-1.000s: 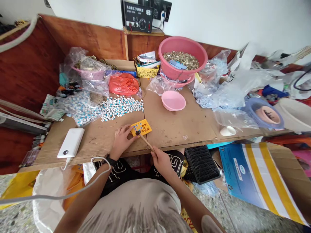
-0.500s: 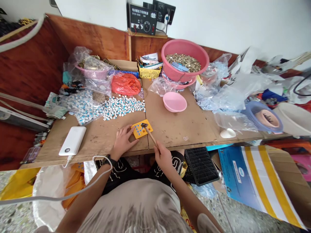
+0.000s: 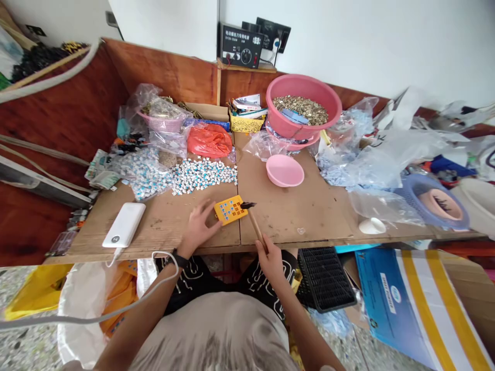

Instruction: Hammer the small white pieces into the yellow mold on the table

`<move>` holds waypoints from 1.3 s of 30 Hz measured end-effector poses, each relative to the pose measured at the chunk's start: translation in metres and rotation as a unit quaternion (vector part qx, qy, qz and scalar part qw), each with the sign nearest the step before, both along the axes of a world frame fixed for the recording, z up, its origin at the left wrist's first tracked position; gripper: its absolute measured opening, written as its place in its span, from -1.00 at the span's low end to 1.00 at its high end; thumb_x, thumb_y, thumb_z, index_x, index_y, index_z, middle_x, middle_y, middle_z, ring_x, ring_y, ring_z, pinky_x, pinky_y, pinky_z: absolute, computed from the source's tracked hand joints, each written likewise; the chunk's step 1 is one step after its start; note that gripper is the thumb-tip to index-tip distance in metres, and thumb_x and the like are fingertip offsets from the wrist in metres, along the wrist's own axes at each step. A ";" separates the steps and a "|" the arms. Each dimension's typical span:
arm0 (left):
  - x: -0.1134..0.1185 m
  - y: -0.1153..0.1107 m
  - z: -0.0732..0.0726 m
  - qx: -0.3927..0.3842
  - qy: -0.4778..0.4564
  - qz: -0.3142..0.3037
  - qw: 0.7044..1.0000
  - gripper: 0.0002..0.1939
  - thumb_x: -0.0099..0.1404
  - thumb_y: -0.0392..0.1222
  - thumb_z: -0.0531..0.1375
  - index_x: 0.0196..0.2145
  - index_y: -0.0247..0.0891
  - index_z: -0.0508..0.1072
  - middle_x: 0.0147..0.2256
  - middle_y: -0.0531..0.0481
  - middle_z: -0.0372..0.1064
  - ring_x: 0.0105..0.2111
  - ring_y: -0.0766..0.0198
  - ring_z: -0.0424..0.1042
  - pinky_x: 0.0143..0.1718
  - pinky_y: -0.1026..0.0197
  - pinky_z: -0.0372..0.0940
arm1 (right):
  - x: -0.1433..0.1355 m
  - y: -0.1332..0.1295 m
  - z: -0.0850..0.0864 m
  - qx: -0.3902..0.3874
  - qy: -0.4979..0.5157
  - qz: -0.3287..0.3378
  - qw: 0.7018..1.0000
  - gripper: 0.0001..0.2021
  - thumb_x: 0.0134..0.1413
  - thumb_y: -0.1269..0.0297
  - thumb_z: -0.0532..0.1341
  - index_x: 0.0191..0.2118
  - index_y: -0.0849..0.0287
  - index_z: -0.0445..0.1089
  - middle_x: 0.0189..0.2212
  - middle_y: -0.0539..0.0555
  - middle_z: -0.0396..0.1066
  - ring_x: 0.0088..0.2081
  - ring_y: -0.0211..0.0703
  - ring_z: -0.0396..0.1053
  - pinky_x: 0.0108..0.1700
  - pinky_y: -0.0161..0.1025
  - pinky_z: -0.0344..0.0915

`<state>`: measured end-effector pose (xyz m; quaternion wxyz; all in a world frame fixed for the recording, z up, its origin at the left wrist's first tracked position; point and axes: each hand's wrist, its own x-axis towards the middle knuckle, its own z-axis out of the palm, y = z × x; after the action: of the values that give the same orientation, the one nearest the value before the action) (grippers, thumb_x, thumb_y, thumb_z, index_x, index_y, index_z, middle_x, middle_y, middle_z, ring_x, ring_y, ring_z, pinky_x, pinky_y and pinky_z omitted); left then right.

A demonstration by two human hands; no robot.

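A flat yellow plate (image 3: 223,218) with rows of square slots lies near the front of the table, several slots bearing small blue-and-white pieces. Its left end is held by my left hand (image 3: 198,226), with thumb and forefinger at the edges. My right hand (image 3: 270,262) is closed round the wooden handle of a small hammer (image 3: 254,225). The hammer's dark head is at the plate's right edge; whether it touches is unclear. Behind the plate spreads a heap of small white-and-blue pieces (image 3: 204,174).
A white power bank (image 3: 124,225) with a cable lies at left. A pink bowl (image 3: 285,170) stands behind the hammer, and a large pink basin (image 3: 335,109) of small metal parts farther back. A red bag (image 3: 209,140) and plastic bags (image 3: 371,165) line the table. A black crate (image 3: 328,278) is below.
The hammer head has moved right, from over the plate's slots to its right edge. My left hand keeps hold of the plate. The whole view has shifted slightly.
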<state>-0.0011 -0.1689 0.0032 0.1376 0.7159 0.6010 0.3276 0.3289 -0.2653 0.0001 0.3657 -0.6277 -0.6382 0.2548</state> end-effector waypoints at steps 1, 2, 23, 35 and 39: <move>-0.007 0.006 0.001 0.008 -0.023 0.049 0.999 -0.41 0.53 0.13 0.31 0.39 -0.12 0.56 0.37 -0.28 0.51 0.36 -0.22 0.47 0.42 -0.23 0.34 | 0.002 0.002 -0.004 -0.003 0.016 -0.024 1.000 -0.43 0.62 -0.15 0.18 0.25 0.25 0.66 -0.20 0.24 0.74 -0.21 0.12 0.67 -0.10 -0.11 0.57; -0.016 0.014 0.003 0.012 -0.036 0.105 0.994 -0.53 0.56 0.08 0.26 0.29 -0.14 0.62 0.24 -0.27 0.60 0.25 -0.19 0.55 0.37 -0.21 0.37 | 0.004 0.003 -0.007 -0.004 0.030 -0.044 0.999 -0.39 0.60 -0.19 0.19 0.23 0.29 0.66 -0.23 0.24 0.72 -0.23 0.11 0.65 -0.12 -0.11 0.55; -0.098 0.072 0.029 -0.031 0.253 0.089 0.963 -0.86 0.43 -0.11 0.15 -0.17 -0.16 0.48 -0.23 -0.36 0.57 0.04 -0.36 0.55 0.20 -0.34 0.43 | 0.007 0.013 -0.010 -0.045 0.125 -0.078 0.988 -0.41 0.52 -0.26 0.18 0.09 0.21 0.66 -0.45 0.05 0.48 -0.34 0.01 0.44 -0.25 -0.17 0.45; 0.030 0.046 0.034 -0.086 -0.056 -0.030 0.994 -0.69 0.59 0.11 0.15 -0.03 -0.11 0.58 -0.11 -0.10 0.68 -0.12 0.01 0.64 0.00 -0.01 0.52 | 0.004 0.014 -0.013 -0.028 0.135 -0.083 0.987 -0.41 0.58 -0.25 0.11 0.10 0.19 0.62 -0.45 0.00 0.41 -0.40 -0.07 0.35 -0.30 -0.21 0.38; 0.085 0.053 0.033 -0.005 0.014 0.002 1.000 -0.74 0.61 -0.01 0.18 0.00 -0.11 0.65 0.20 -0.25 0.60 0.22 -0.23 0.51 0.30 -0.28 0.42 | 0.001 0.014 -0.013 -0.027 0.117 -0.089 0.989 -0.46 0.58 -0.24 0.11 0.08 0.14 0.60 -0.44 0.00 0.44 -0.39 -0.05 0.39 -0.30 -0.21 0.39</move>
<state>0.0837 -0.1161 0.0366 0.1321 0.7185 0.6063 0.3143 0.3303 -0.2514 -0.0126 0.4418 -0.6574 -0.5257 0.3104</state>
